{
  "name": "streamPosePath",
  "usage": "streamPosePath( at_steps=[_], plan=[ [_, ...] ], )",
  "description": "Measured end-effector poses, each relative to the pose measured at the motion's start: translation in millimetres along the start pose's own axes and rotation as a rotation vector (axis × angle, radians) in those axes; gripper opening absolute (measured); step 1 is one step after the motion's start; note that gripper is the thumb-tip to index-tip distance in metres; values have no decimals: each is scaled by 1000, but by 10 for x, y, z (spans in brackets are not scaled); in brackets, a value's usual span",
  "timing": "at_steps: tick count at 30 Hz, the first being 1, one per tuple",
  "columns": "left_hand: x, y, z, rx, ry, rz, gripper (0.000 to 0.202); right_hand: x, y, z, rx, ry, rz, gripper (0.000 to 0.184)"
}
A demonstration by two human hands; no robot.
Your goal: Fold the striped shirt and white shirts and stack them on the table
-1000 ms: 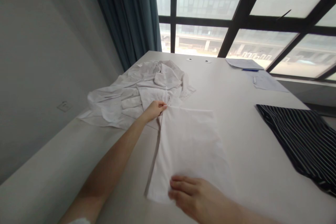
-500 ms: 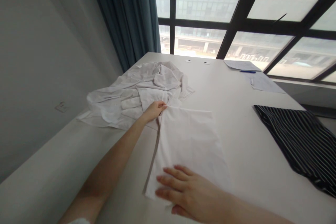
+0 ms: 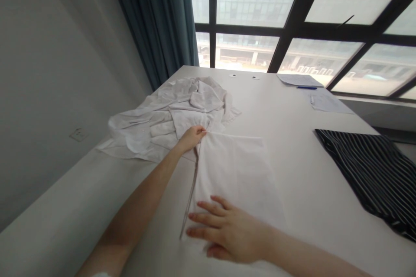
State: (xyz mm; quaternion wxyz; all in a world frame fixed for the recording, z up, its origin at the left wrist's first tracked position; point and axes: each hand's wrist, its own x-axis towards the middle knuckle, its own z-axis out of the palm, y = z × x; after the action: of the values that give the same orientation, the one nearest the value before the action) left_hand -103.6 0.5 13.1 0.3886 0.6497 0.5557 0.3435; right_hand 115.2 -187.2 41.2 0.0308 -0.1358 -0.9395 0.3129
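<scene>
A white folded garment (image 3: 237, 169) lies flat in the middle of a white table (image 3: 292, 108). My left hand (image 3: 191, 135) reaches far out and pinches the garment's far left corner. My right hand (image 3: 224, 231) lies flat on the garment's near edge, fingers stretched out and pointing left. Just beyond my left hand sits a crumpled pile of white clothes (image 3: 169, 117).
A dark striped cloth (image 3: 370, 173) lies at the table's right edge. Sheets of paper (image 3: 325, 101) and a blue pen (image 3: 306, 88) rest at the far right by the window. A blue curtain (image 3: 159, 21) hangs at the back left. A grey wall runs along the left.
My right hand has slid left and a little forward along the garment's near edge, its fingers now spread flatter. My left hand keeps its pinch in the same place.
</scene>
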Motion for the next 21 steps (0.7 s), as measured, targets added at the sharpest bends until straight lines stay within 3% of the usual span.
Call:
streamPosePath(
  at_steps=[3, 6, 8, 11, 13, 16, 18, 21],
  plan=[
    [-34, 66, -41, -5, -38, -22, 23, -70, 85, -145, -39, 111, 111, 46],
    [-92, 118, -63, 16, -90, -55, 29, -248, 302, -262, -173, 309, 297, 41],
    [-170, 125, -47, 98, -23, -26, 34, -422, 487, -298, -266, 443, 422, 41],
    [-409, 89, 8, 286, 188, 90, 34, -707, 740, -286, -320, 654, 588, 41],
    [-654, 53, 42, 400, 250, 179, 25, -871, 864, -249, -249, 786, 663, 39],
    [-1077, 24, 79, 564, 219, 267, 10, -1021, 972, -197, -7, 900, 757, 38],
    [-1322, 29, 108, 617, 131, 252, 4, -1049, 992, -197, 171, 944, 823, 43],
    [-1545, 54, 170, 623, 21, 195, 14, -1013, 950, -282, 383, 967, 915, 56]
  ],
)
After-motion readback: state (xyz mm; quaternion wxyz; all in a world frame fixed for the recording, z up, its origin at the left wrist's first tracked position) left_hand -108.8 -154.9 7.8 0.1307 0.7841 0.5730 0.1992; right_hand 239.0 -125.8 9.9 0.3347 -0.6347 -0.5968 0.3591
